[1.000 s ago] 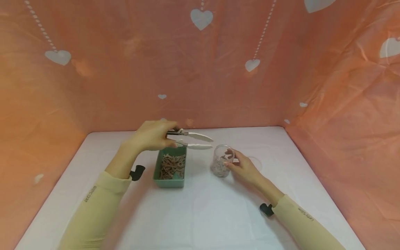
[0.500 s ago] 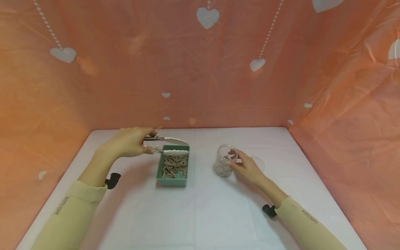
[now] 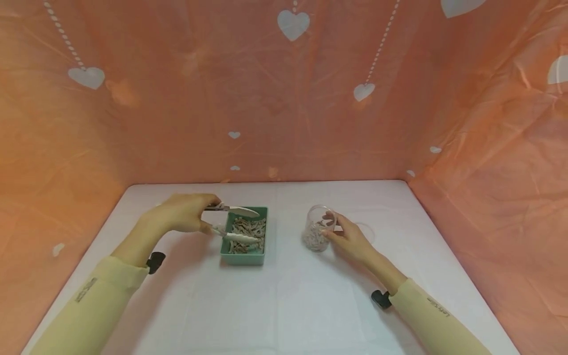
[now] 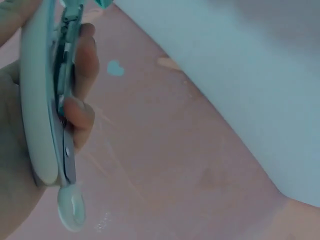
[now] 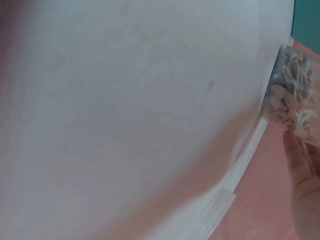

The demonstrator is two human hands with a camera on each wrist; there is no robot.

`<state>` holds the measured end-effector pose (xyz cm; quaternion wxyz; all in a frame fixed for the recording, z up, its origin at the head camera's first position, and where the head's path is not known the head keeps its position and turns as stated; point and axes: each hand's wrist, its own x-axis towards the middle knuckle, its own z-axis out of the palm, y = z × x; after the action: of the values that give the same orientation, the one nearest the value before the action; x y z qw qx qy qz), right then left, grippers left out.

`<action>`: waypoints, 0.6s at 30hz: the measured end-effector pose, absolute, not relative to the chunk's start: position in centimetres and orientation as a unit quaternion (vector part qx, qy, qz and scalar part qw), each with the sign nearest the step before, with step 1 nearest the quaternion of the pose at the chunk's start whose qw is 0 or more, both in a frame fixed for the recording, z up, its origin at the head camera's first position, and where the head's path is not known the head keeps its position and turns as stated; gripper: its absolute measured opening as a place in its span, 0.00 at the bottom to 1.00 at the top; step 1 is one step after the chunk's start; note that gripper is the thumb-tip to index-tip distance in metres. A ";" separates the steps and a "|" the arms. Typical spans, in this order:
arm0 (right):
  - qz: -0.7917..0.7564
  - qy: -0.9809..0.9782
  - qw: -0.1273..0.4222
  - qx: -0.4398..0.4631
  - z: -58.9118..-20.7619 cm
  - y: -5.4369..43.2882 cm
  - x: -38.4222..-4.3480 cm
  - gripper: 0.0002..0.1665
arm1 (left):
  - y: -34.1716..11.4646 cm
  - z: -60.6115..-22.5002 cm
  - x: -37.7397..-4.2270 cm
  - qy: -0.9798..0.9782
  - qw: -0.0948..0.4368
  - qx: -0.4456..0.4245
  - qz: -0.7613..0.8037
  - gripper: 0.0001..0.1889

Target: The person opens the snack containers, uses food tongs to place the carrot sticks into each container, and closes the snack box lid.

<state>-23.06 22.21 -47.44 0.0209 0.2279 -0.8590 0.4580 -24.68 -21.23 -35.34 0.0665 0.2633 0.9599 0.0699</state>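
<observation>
My left hand [image 3: 179,212] grips a pair of tongs with white scalloped tips [image 3: 241,238], and the arms stand apart. Those tips reach over the green rectangular container [image 3: 242,259], overlapping the brown dried strips [image 3: 248,226] inside it. In the left wrist view, fingers wrap the pale tongs handle [image 4: 39,105], with a pull ring [image 4: 71,212] at its end. To the right, my right hand [image 3: 350,240] holds a clear jar [image 3: 316,237] by its side, thumb and fingers around it. Similar pale brown pieces [image 5: 292,92] fill the jar's lower part.
A clear round lid [image 5: 212,215] lies on the white tabletop [image 3: 275,305] behind and right of the jar. Orange cloth with white hearts [image 3: 293,25] encloses the table at the back and both sides.
The tongs have moved left from near the jar to the green container, then lowered, with their arms spreading wider. My right hand keeps its hold on the jar in place.
</observation>
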 end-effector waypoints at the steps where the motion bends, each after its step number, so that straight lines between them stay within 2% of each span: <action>1: 0.458 -0.859 0.021 0.227 -47.5 22.2 -23.1 0.34 | -21.2 -35.5 -24.8 0.959 0.074 0.263 0.073 0.35; 8: 0.458 -0.859 0.022 0.227 -47.6 22.3 -23.1 0.34 | -20.2 -35.9 -25.3 0.957 0.096 0.266 0.069 0.41; 18: 0.460 -0.859 0.017 0.223 -47.5 22.3 -23.1 0.35 | -19.3 -36.5 -26.0 0.946 0.123 0.291 0.070 0.37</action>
<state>-23.13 22.35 -47.50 0.0167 0.2227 -0.8593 0.4602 -25.96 -19.31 -36.50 0.1233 0.2908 0.9462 0.0701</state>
